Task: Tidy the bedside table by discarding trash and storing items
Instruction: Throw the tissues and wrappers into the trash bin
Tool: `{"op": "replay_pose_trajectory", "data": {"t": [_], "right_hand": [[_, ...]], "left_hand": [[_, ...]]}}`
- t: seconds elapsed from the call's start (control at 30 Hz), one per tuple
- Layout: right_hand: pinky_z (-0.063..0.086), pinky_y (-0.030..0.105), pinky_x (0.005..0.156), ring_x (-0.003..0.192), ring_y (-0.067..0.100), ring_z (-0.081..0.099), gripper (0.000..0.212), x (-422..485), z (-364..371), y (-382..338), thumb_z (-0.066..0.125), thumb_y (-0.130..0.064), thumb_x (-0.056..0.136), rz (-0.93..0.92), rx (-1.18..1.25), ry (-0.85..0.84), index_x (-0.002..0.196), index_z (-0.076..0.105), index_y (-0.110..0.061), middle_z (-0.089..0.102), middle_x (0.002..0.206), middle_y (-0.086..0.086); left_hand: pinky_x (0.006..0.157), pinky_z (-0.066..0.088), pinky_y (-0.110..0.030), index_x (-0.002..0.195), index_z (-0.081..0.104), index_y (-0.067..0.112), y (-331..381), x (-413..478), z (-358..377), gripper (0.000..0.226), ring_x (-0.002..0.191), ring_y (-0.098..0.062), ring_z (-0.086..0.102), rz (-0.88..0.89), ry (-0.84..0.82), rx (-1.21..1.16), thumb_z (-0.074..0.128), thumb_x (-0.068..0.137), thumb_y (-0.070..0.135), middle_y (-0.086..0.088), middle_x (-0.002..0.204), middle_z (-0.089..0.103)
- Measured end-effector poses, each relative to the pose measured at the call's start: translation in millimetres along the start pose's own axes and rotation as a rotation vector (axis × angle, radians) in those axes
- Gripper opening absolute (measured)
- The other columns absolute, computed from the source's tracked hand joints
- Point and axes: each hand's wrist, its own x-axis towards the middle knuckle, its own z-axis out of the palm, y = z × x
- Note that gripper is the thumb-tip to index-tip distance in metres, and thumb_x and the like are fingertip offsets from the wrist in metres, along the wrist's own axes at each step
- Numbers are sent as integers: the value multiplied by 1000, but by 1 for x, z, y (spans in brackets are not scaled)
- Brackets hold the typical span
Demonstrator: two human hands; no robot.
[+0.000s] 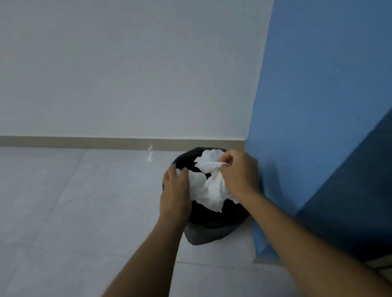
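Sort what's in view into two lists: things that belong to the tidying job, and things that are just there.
Part of the job:
- crumpled white tissues, held over the bin
- black-lined trash bin
- left hand, touching the tissues
- right hand, pinching the tissues

Just there:
- tiled floor
- white wall
- blue wall
- baseboard

No text, label or number can be read anywhere — not on any surface in view.

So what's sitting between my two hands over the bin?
In the head view, crumpled white tissue fills the gap between left hand and right hand, above the black bin.
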Motion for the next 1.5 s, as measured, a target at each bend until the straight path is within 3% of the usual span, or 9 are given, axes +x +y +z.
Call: {"op": "replay_pose_trajectory", "data": {"t": [0.2,0.33,0.43,0.53,0.7,0.83,0.97,1.23,1.5], "right_hand": [[40,23,63,72,18,56,16,45,63,58,55,4,78,34,11,22,76,66,-8,65,79,3],[46,27,63,73,17,57,16,49,96,101,54,2,84,63,-57,-82,80,68,-4,65,81,6],[50,30,68,80,21,61,15,41,116,124,54,-1,87,64,-120,-165,89,69,-3,67,88,10],[55,33,76,92,27,63,21,33,125,135,55,-5,89,59,-163,-216,106,67,-7,66,102,12],[56,37,73,86,25,63,18,32,113,131,57,-6,87,17,-169,-205,103,65,-12,65,99,11],[54,34,72,88,25,63,20,13,85,112,57,-9,87,-16,-184,-217,104,65,-13,65,102,9],[55,34,73,88,22,63,14,-32,35,83,56,-11,89,-37,-171,-246,100,65,-13,66,98,7],[39,17,77,102,12,58,16,-169,-98,67,55,-20,91,166,-201,-285,102,65,-24,65,109,-5],[47,26,72,92,21,64,15,-296,-222,107,53,-20,84,278,-209,-3,92,66,-19,70,98,0]], "left_hand": [[81,53,-42,114,53,0,-13,61,65,30,104,-34,57,-6,-14,11,53,84,-5,-18,135,41],[69,55,-40,101,55,1,-18,68,102,13,77,-29,59,3,-28,2,54,88,1,-16,117,49],[72,56,-40,106,55,1,-25,64,122,16,80,-31,61,-13,-56,10,52,90,2,-17,119,47],[80,54,-40,116,53,0,-33,59,131,27,96,-34,58,-22,-91,18,51,90,0,-18,126,44],[87,52,-41,123,50,1,-35,52,128,39,112,-37,51,-24,-89,34,56,85,-2,-18,132,43],[80,54,-42,120,53,5,-24,41,103,33,109,-34,53,-5,-59,36,57,87,4,-14,127,49],[69,53,-39,107,58,11,-3,10,50,17,93,-30,60,6,-50,32,53,90,13,-8,108,58],[62,43,-32,95,58,16,40,-93,-33,12,83,-27,62,61,-118,65,50,90,22,-4,96,62],[61,54,-36,94,65,8,119,-200,-48,15,77,-33,68,335,23,-90,54,91,17,-15,90,70]]}}
